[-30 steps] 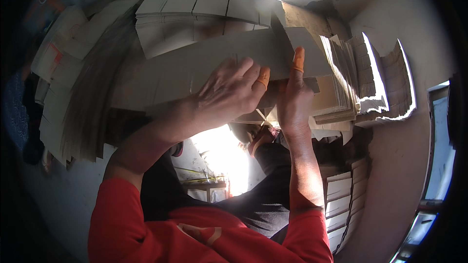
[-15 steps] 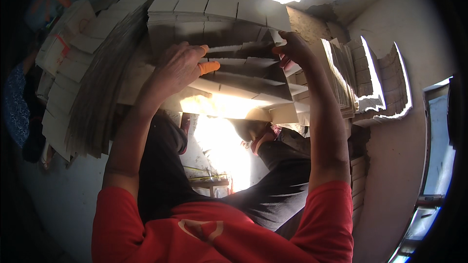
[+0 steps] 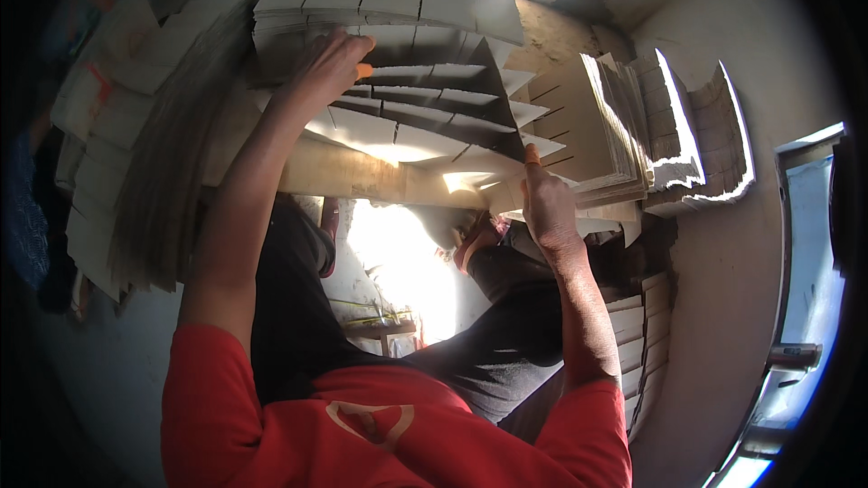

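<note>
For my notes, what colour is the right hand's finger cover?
Orange: the finger cover shows best in the head view.

Open air between the forearms point(image 3: 592, 325)
Slotted cardboard strips point(image 3: 443, 74) stand across the middle; a slotted cardboard stack point(image 3: 389, 0) blocks the far side, cardboard sheets point(image 3: 167, 163) the left.
</note>
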A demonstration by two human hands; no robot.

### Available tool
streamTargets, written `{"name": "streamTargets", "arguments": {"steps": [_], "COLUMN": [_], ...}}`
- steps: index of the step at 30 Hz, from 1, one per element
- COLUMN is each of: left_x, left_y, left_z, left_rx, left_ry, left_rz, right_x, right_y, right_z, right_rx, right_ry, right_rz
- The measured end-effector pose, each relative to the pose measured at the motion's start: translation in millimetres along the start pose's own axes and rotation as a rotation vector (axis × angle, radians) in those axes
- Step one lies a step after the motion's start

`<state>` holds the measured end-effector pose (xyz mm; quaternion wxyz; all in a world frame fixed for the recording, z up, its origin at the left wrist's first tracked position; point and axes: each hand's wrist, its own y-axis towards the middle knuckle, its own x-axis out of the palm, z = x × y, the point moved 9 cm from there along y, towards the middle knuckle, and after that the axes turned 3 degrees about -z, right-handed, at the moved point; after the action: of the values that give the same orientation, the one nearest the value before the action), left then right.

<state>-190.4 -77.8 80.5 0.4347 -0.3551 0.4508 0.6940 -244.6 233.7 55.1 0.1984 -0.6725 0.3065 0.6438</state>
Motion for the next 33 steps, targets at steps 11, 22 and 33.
{"name": "streamTargets", "arguments": {"steps": [11,22,33], "left_x": [-9,10,23], "left_y": [-25,-51,-37], "left_z": [-52,26,43], "left_rx": [0.076,0.192,0.308], "left_ry": [-0.148,-0.012,-0.060], "left_rz": [0.069,0.065,0.007], "right_x": [-12,-1,-31], "right_y": [26,37,37], "right_z": [1,39,150], "right_rx": [-0.110,-0.012,0.402], "right_ry": [-0.018,0.384,-0.379], "right_rz": [0.046,0.021,0.325]}}
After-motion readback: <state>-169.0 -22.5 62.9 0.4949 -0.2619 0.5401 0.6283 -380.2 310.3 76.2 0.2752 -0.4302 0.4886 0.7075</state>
